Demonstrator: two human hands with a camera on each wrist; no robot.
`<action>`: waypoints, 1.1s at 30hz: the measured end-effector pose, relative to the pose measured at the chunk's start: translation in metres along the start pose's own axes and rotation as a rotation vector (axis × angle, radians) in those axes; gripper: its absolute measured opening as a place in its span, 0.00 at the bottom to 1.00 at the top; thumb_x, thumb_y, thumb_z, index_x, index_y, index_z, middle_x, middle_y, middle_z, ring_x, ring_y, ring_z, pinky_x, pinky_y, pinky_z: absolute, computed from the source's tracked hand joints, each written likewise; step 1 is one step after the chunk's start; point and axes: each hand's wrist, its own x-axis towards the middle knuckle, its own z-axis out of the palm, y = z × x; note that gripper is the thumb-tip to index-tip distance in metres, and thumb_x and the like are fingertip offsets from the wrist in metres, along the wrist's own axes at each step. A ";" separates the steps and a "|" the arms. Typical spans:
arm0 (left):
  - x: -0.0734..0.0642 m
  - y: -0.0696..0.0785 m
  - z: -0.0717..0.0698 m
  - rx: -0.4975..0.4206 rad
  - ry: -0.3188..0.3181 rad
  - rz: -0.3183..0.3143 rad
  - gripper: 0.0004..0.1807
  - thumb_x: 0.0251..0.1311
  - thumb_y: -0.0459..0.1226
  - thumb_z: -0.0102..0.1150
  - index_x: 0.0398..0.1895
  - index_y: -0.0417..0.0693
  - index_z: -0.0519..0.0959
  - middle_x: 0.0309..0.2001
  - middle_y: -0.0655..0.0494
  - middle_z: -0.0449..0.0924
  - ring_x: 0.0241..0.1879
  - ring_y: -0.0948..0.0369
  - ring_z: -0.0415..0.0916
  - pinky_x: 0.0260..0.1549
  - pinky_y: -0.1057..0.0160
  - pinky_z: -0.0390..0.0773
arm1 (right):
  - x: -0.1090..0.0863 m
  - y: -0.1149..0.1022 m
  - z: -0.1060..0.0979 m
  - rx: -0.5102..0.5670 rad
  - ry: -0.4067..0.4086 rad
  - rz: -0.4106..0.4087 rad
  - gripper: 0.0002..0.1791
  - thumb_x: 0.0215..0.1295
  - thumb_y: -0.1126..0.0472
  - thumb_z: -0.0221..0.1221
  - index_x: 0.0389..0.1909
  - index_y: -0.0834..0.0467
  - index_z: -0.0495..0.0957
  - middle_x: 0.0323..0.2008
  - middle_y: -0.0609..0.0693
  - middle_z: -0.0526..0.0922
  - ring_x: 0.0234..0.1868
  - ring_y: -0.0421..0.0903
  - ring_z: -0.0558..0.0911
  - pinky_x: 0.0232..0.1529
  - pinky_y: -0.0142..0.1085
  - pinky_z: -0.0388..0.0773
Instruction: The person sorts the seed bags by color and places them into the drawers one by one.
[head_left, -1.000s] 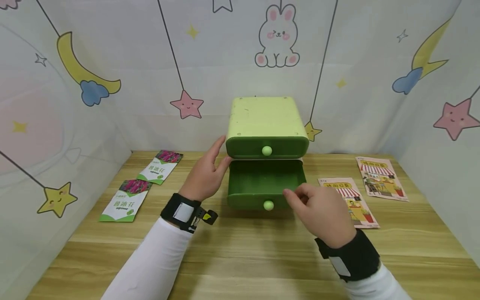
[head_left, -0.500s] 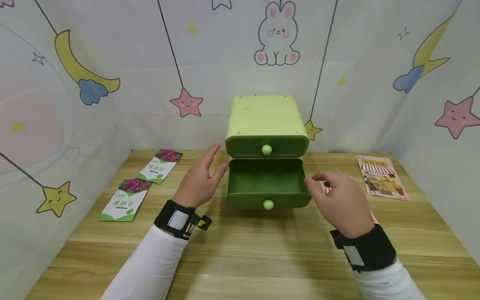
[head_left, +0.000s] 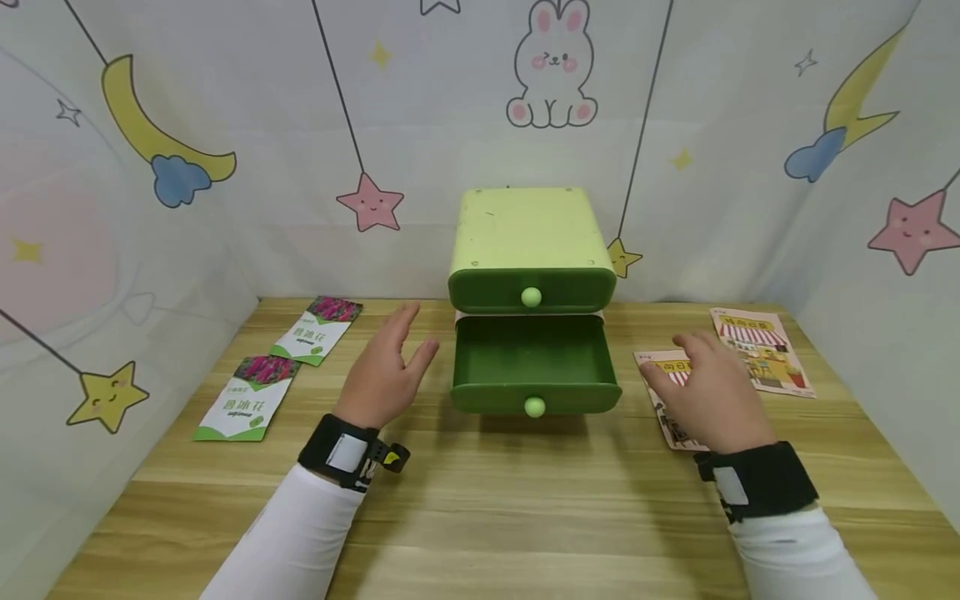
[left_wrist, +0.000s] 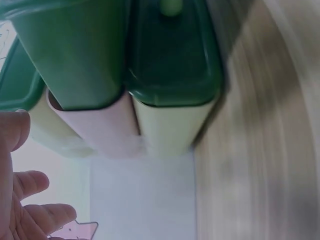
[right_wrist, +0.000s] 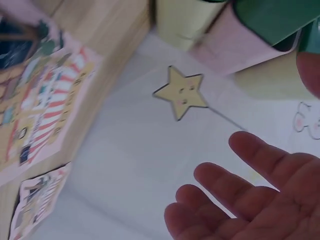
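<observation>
A small drawer cabinet with a pale yellow-green top stands at the back middle of the table. Its pulled-out drawer is dark green, with a round light-green knob, and its inside looks bare. Above it the top drawer is pushed in. From the left wrist view a lower drawer also shows, pushed in beneath. My left hand is held apart from the cabinet on its left, fingers extended. To the right, my right hand hovers over a pink packet, fingers spread and holding nothing.
Two white-and-green packets with pink flowers, a rear one and a front one, lie on the left. Another pink packet with a striped awning print lies at the far right. A printed cloth encloses the wooden table.
Both hands have moved away from the cabinet: the left to the left, the right to the right from the open drawer's front. The right fingers have spread. The drawer stays pulled out.
</observation>
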 end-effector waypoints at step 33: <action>-0.012 -0.031 0.014 0.220 -0.120 -0.201 0.47 0.60 0.70 0.30 0.73 0.49 0.51 0.70 0.36 0.47 0.64 0.34 0.36 0.57 0.27 0.44 | 0.006 0.069 0.023 -0.191 -0.425 0.291 0.64 0.52 0.23 0.49 0.62 0.81 0.53 0.50 0.80 0.68 0.42 0.70 0.74 0.35 0.58 0.76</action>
